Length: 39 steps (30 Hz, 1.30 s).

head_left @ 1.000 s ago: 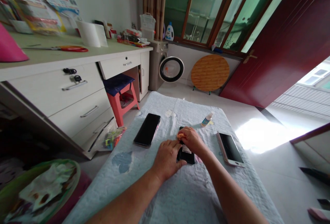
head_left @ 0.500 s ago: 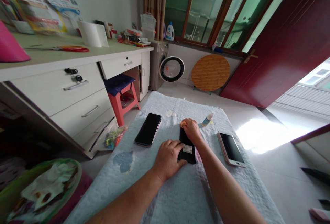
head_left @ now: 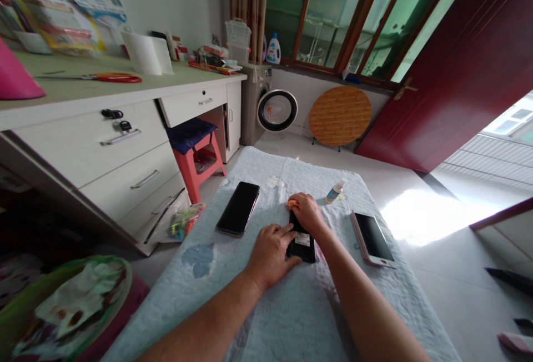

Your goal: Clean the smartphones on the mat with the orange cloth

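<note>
A dark phone [head_left: 307,253] with a white label on its upward side lies on the cloth-covered table [head_left: 233,317]. My left hand [head_left: 270,254] grips its lower left edge, with fingers over the label side and the thumb by the bottom. At the phone's far end, my right hand [head_left: 307,213] is closed around a small orange cloth [head_left: 292,204] pressed to the surface; most of the cloth is hidden. To the left lies a black phone [head_left: 239,208], screen up. A pink-and-white phone [head_left: 375,238] rests on the right, and beyond my right hand is a small spray bottle [head_left: 335,191].
A desk with drawers [head_left: 120,148] runs along the left, with a red stool [head_left: 200,167] beside it. The waste bin [head_left: 129,278] stands at lower left. Farther back are a washing machine [head_left: 252,104] with its door ajar and a round wooden board [head_left: 340,116].
My right hand has slid slightly left across the far end of the phone with the orange cloth. The left hand keeps its place on the phone.
</note>
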{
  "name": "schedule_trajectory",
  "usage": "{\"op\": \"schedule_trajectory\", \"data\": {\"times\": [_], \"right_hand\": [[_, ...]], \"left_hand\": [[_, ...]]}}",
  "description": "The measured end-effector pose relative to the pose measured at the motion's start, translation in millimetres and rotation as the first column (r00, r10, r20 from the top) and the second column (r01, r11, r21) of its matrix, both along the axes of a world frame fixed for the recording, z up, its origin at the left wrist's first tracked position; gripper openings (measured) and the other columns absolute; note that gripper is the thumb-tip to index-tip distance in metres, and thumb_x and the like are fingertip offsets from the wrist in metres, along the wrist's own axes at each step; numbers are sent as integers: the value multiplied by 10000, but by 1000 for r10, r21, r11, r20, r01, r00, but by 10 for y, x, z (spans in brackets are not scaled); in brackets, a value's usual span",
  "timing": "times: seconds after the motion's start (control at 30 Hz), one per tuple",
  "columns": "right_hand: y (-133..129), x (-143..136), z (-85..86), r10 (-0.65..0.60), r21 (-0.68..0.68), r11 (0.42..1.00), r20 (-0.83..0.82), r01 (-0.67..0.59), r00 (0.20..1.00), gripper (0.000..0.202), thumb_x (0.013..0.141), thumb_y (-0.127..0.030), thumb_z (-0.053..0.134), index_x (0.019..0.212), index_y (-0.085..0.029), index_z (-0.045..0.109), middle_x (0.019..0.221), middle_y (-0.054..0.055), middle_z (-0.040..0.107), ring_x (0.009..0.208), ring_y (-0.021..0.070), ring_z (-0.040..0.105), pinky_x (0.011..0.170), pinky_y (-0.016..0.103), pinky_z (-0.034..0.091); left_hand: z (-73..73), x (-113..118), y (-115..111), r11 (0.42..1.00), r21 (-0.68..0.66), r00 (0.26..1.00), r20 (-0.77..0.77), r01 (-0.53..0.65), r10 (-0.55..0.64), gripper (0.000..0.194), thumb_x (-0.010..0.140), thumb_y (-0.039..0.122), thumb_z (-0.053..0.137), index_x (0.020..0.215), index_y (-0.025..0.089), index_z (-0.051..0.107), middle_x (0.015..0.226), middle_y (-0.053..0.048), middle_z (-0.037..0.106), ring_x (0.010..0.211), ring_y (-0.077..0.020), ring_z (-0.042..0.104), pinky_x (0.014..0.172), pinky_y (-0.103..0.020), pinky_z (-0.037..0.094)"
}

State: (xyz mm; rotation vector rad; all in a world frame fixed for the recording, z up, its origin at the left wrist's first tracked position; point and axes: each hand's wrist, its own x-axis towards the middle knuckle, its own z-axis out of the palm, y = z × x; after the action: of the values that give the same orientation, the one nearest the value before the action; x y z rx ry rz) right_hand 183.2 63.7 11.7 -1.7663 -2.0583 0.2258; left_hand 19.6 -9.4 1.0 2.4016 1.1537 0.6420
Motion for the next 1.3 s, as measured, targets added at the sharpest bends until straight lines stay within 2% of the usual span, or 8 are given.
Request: {"op": "schedule_trajectory", "data": {"times": [0.13, 0.3, 0.7, 0.8, 0.93, 1.07, 1.17, 1.3], "right_hand": [[-105, -48, 51, 108, -54, 993, 10, -107, 994, 206, 795, -111, 523, 880, -187, 695, 883, 42, 657, 869, 166, 545, 819, 258, 369], [-171, -13, 46, 164, -113, 979, -39, -167, 986, 217, 760, -96, 536, 880, -190, 692, 882, 33, 651, 853, 157, 556, 802, 254, 375], [78, 40, -47, -104, 13, 994, -49, 104, 993, 206, 809, -122, 503, 912, -164, 677, 885, 59, 629, 856, 159, 556, 806, 237, 374], [68, 37, -53, -122, 31, 992, -43, 124, 992, 216, 812, -117, 496, 912, -164, 681, 886, 63, 627, 864, 164, 557, 813, 241, 376], [-18, 27, -15, -64, -6, 998, -26, 64, 998, 228, 792, -101, 502, 895, -171, 693, 894, 55, 631, 868, 160, 560, 825, 245, 376], [-193, 22, 79, 18, -73, 997, -44, -21, 999, 214, 765, -101, 525, 855, -187, 699, 872, 34, 633, 826, 150, 564, 785, 246, 386], [-379, 18, 177, 101, -98, 989, -62, -107, 993, 195, 763, -104, 529, 811, -191, 697, 823, 23, 623, 774, 138, 561, 731, 234, 388], [-592, 37, 275, 192, -197, 958, -103, -210, 976, 168, 747, -109, 547, 777, -192, 690, 798, 16, 615, 717, 122, 557, 652, 209, 382]], "left_hand": [[1, -4, 5, 1000, -13, 1000, 9, -1, 1, 529, 694, 401, 772, 1173, 246, 610, 1330, -28, 565, 1113, -269, 507, 978, -436, 384], [44, -3, -3, 1000, -19, 1000, -2, -2, 2, 522, 689, 380, 777, 1165, 236, 619, 1311, -22, 581, 1084, -268, 521, 964, -427, 397], [31, -6, 1, 1000, -21, 1000, 14, -6, 6, 532, 685, 417, 773, 1170, 268, 617, 1303, -26, 583, 1074, -265, 514, 950, -425, 398], [33, -9, -1, 1000, -18, 1000, 17, -2, 2, 524, 688, 414, 771, 1165, 264, 616, 1303, -30, 581, 1070, -270, 517, 950, -432, 395], [14, -2, 3, 1000, -13, 999, 32, 0, 0, 520, 691, 408, 768, 1154, 248, 594, 1282, -51, 578, 1098, -275, 510, 964, -434, 383], [-19, 18, 5, 998, -28, 998, 50, -47, 49, 576, 695, 457, 740, 1160, 205, 511, 1138, -82, 586, 1076, -287, 532, 937, -444, 405], [-54, 30, -2, 996, -24, 995, 53, -88, 89, 701, 668, 422, 755, 1233, 198, 406, 1204, -106, 523, 1151, -303, 498, 955, -453, 409], [-91, 32, -13, 996, -2, 995, 42, -92, 92, 822, 659, 385, 763, 1310, 196, 296, 1299, -141, 459, 1233, -318, 442, 1006, -470, 377]]}}
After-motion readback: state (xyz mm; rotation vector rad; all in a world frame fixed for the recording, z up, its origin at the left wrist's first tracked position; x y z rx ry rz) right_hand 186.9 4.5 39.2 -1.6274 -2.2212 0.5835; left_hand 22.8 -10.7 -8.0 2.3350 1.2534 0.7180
